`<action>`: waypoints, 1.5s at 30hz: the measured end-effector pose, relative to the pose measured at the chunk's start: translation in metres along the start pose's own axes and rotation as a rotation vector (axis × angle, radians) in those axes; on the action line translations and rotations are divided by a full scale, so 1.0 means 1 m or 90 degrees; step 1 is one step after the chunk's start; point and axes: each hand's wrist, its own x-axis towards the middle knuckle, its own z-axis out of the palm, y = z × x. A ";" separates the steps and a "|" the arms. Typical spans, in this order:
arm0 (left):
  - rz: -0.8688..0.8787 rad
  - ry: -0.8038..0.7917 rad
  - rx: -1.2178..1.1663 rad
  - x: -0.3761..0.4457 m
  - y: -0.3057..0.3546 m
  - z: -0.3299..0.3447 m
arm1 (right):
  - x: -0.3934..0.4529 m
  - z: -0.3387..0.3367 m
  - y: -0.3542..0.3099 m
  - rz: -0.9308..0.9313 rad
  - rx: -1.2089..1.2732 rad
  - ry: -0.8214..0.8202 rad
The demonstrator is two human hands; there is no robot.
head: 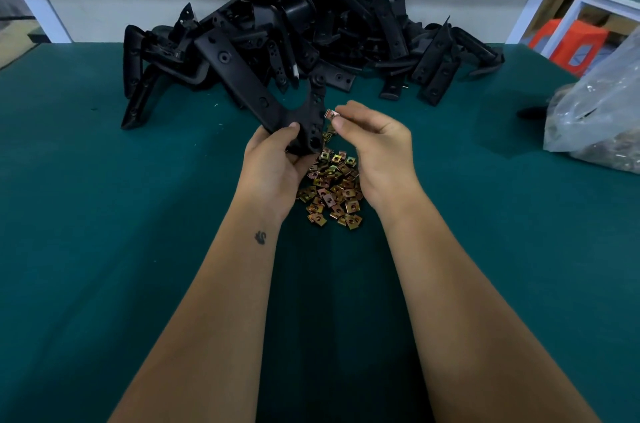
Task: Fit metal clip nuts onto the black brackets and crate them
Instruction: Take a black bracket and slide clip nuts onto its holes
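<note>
My left hand [273, 162] grips a black bracket [304, 117] by its lower end, holding it tilted above the table. My right hand [377, 145] pinches one metal clip nut [331, 114] between thumb and fingertips, just right of the bracket's edge and a little apart from it. Under both hands lies a heap of brass-coloured clip nuts [332, 194] on the green table [104, 214]. A big pile of black brackets [294, 34] sits at the back of the table.
A clear plastic bag [595, 110] with metal parts lies at the right edge. Behind it stand an orange stool [568, 44] and a white frame. A pale wall closes the back. No crate is in view.
</note>
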 end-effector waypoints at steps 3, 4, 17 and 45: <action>-0.012 -0.019 -0.029 -0.001 0.000 0.001 | -0.001 0.000 -0.002 0.012 0.048 -0.002; -0.013 -0.024 -0.035 -0.001 0.000 0.001 | -0.001 -0.001 -0.002 0.012 0.055 -0.002; -0.029 -0.076 0.002 -0.003 0.000 0.000 | -0.002 -0.001 -0.002 -0.021 0.074 -0.012; -0.006 -0.134 0.094 -0.010 0.000 -0.001 | -0.010 0.012 -0.008 0.054 0.180 0.053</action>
